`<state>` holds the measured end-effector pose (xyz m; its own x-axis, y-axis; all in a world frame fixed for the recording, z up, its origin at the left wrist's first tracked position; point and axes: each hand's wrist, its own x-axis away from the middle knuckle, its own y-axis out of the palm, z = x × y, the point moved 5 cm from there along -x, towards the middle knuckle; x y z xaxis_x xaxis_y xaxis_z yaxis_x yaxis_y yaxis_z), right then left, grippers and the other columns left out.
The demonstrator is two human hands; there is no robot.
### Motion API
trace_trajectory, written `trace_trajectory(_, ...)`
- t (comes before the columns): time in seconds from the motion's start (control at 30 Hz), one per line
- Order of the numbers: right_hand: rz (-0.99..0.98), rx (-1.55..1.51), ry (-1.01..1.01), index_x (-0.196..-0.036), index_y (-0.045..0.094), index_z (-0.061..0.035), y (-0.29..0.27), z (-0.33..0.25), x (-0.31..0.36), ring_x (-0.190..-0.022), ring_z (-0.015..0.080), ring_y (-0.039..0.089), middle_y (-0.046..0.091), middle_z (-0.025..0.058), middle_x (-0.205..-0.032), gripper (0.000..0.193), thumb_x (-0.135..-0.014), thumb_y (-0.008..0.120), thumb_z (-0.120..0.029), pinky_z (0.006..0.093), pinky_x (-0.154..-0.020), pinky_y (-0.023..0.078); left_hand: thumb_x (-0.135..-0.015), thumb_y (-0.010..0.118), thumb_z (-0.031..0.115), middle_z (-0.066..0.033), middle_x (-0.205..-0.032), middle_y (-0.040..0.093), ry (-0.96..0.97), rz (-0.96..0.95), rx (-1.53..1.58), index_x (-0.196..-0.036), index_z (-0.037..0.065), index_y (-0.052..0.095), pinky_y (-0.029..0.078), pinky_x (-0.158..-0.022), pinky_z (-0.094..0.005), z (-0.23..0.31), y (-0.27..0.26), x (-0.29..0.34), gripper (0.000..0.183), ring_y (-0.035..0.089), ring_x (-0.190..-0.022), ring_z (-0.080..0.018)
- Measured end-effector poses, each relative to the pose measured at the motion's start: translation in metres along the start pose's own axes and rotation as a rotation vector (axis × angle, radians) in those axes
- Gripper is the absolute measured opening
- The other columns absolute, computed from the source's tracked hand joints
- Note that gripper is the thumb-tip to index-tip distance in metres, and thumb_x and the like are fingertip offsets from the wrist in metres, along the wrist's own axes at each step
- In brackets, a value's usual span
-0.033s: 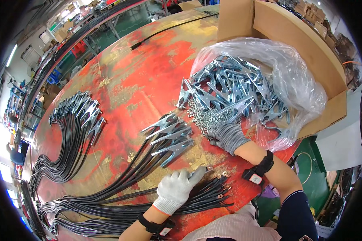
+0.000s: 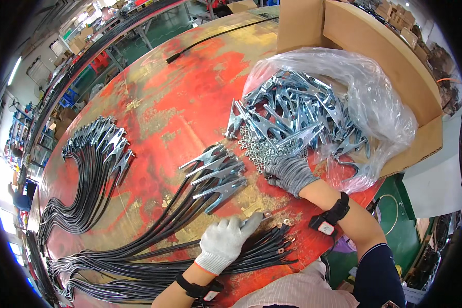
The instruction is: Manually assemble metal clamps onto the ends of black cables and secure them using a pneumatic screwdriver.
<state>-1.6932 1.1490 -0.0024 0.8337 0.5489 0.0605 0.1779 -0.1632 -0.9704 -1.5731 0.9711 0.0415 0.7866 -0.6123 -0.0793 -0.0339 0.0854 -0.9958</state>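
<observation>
My left hand (image 2: 223, 241), in a white glove with a grey thumb, is closed round a black cable. The cable's copper ring lug (image 2: 266, 215) sticks out past the fingertips. My right hand (image 2: 291, 175), in a grey striped glove, rests with curled fingers at the near edge of a pile of small metal nuts (image 2: 251, 149); anything in its fingertips is hidden. Beyond the nuts lies a heap of silvery spring clamps (image 2: 292, 102). Between my hands and the far side, several clamps fitted on cables (image 2: 218, 174) lie together. Loose cables with bare lugs (image 2: 267, 246) spread below my left hand.
A clear plastic bag (image 2: 380, 97) surrounds the clamp heap, against an open cardboard box (image 2: 390, 56) at the right. Another row of clamped cables (image 2: 97, 141) lies at the left. A single black cable (image 2: 210, 38) crosses the far part of the worn red table (image 2: 190, 92).
</observation>
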Motion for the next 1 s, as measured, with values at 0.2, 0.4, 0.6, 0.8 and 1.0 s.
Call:
trace_trajectory(0.2,-0.037,0.144,-0.043,-0.089,0.067,-0.0145,-0.007,-0.009,0.0,-0.083,0.0297,0.063,0.063,0.0093,-0.088,0.021,-0.079,0.068,-0.033,0.0435,-0.072,0.049,-0.082,0.054,0.018,0.0001,-0.066,0.053,-0.004,0.024,-0.005,-0.124,0.031,0.057,0.048,-0.043,-0.0319,0.0,0.0,-0.001,0.044,0.059,-0.054,-0.0176)
trace_trajectory(0.4,-0.049,-0.383,-0.151,-0.091,0.068,-0.0133,-0.016,-0.034,0.046,-0.078,0.0297,0.065,0.063,0.0094,-0.083,0.022,-0.078,0.07,-0.031,0.0418,-0.069,0.052,-0.082,0.054,0.017,-0.0008,-0.07,0.056,-0.006,-0.015,0.024,-0.126,0.031,0.056,0.049,-0.044,-0.033,0.001,0.002,0.001,0.046,0.06,-0.056,-0.0192)
trace_trajectory(0.6,-0.046,-0.374,-0.19,-0.092,0.066,-0.0123,-0.012,-0.042,0.053,-0.078,0.0312,0.064,0.063,0.0097,-0.084,0.024,-0.078,0.07,-0.032,0.0421,-0.069,0.052,-0.083,0.055,0.018,-0.0009,-0.07,0.056,-0.028,-0.021,0.028,-0.126,0.032,0.057,0.05,-0.045,-0.034,0.001,0.001,0.0,0.046,0.06,-0.057,-0.0202)
trace_trajectory(0.8,-0.055,-0.302,-0.152,-0.092,0.068,-0.0148,-0.01,-0.043,0.058,-0.081,0.026,0.064,0.064,0.005,-0.086,0.026,-0.081,0.068,-0.039,0.0378,-0.072,0.051,-0.082,0.056,0.017,-0.0011,-0.07,0.056,-0.028,-0.047,0.027,-0.126,0.031,0.057,0.05,-0.046,-0.0338,0.002,0.0,-0.001,0.046,0.061,-0.058,-0.0202)
trace_trajectory(1.0,0.04,-0.331,-0.221,-0.098,0.069,-0.0169,0.005,-0.042,0.063,-0.082,0.0235,0.063,0.065,0.0032,-0.09,0.024,-0.085,0.066,-0.037,0.0372,-0.076,0.051,-0.082,0.056,0.017,-0.0014,-0.07,0.057,-0.02,-0.032,0.024,-0.126,0.03,0.057,0.05,-0.048,-0.034,0.001,0.002,0.0,0.046,0.061,-0.058,-0.021)
